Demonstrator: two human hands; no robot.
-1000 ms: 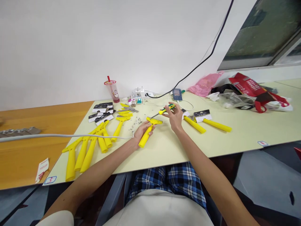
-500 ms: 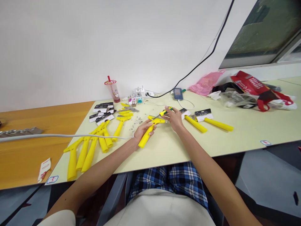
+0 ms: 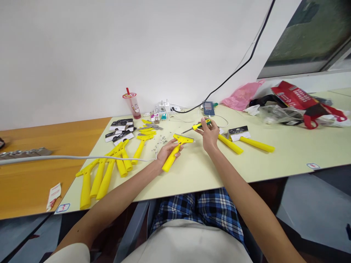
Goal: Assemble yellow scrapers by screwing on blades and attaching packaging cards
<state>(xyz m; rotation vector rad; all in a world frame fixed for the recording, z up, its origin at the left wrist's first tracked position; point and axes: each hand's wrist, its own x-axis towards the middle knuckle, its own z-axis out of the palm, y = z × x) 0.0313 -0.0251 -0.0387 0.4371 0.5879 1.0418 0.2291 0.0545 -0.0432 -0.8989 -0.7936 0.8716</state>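
Observation:
My left hand [image 3: 166,151] is closed round the neck of a yellow scraper [image 3: 171,157], whose wide head points away from me. In my right hand [image 3: 210,135] is a screwdriver [image 3: 197,126] with a yellow and green handle. Its shaft points left above the scraper head, apart from it. Small screws [image 3: 162,141] lie scattered on the table just beyond my left hand. Another yellow scraper [image 3: 139,148] lies left of them, near a pile of yellow parts and grey blades [image 3: 153,126].
Several yellow scraper handles [image 3: 102,180] lie at the left. Black and white cards [image 3: 122,136] are stacked behind them. Two scrapers with cards [image 3: 256,144] lie right. A drink cup [image 3: 134,106], a power strip [image 3: 164,107] and a phone [image 3: 208,108] stand along the wall. A white cable [image 3: 82,158] crosses the left side.
My right hand has moved right with the screwdriver, lifting its tip off the scraper head. My left hand keeps the scraper in nearly the same place.

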